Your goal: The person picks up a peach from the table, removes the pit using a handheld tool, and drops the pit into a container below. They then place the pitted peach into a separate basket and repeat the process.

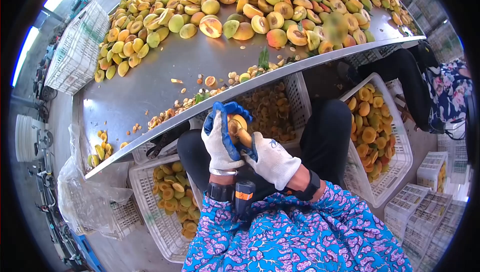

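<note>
In front of my lap, just below the table's edge, both gloved hands meet around cut yellow peach halves [237, 123]. My left hand [220, 139], in a white glove with blue-coated fingers, is closed around the fruit from the left and above. From the right, my right hand [274, 161] pinches the lower peach half [244, 137] between thumb and fingers; its fingertips are partly hidden. Whether a small tool is in the right hand cannot be made out. On the metal table [165, 84] lies a large heap of halved peaches [280, 9].
Pits and scraps [200, 97] line the table's raised edge. Crates of peach halves stand at my left [150, 207] and right [400, 172]; a scrap-filled crate [301, 89] sits under the table. Plastic sheeting [85, 187] hangs left. Another person's legs [400, 74] are at right.
</note>
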A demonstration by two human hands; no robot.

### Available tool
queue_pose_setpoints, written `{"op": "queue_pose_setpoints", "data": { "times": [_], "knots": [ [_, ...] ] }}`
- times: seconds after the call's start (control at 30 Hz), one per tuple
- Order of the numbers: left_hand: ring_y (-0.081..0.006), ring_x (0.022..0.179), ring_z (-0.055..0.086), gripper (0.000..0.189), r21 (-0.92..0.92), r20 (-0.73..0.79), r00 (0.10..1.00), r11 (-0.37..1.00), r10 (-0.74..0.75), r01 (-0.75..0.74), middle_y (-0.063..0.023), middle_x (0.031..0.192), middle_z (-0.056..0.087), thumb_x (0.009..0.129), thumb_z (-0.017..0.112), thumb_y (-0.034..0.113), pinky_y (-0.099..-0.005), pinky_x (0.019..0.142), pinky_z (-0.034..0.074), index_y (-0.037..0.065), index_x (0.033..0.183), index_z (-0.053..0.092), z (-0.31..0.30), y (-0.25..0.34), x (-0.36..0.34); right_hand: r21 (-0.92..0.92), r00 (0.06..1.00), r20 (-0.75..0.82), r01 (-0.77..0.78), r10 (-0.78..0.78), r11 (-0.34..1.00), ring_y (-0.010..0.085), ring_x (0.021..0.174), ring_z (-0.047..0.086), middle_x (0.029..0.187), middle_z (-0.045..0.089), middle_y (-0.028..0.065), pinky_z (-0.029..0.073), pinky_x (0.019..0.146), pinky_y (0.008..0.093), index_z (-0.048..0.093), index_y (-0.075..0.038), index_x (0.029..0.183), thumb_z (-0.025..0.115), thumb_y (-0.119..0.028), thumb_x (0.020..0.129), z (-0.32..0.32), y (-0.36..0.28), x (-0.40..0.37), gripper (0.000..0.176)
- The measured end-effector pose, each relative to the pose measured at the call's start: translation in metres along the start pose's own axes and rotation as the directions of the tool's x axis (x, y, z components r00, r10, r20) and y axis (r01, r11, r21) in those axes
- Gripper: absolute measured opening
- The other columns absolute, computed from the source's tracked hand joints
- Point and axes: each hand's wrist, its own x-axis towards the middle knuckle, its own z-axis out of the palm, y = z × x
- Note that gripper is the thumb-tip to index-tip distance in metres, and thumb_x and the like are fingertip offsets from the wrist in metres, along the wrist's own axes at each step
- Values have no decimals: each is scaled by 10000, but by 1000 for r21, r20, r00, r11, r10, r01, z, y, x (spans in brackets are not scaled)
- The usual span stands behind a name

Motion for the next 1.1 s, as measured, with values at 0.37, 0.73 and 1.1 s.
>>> {"op": "queue_pose_setpoints", "data": {
  "times": [0.37,0.73,1.1],
  "knots": [
    [-173,626,623,302,207,123,987,976,-100,73,-110,754,653,906,614,256,-272,575,512,-41,855,637,-15,6,6,498,883,462,-333,79,801,95,476,515,641,545,16,435,433,253,545,-29,935,561,-325,917,-19,9,11,297],
    [-232,675,641,309,67,275,933,972,-234,224,-141,802,656,917,586,258,-334,618,530,-49,898,617,-19,10,9,703,683,711,-697,-169,142,64,329,333,514,396,-38,270,321,220,551,-18,914,539,-347,938,-20,18,4,329],
    [-281,668,617,151,77,541,761,922,-358,379,-180,773,612,835,640,107,-440,650,533,-13,907,584,-60,-13,24,323,335,755,-938,-563,-125,55,383,412,525,430,-78,332,357,230,555,-145,804,385,-335,970,9,48,2,304]
  ]
}}
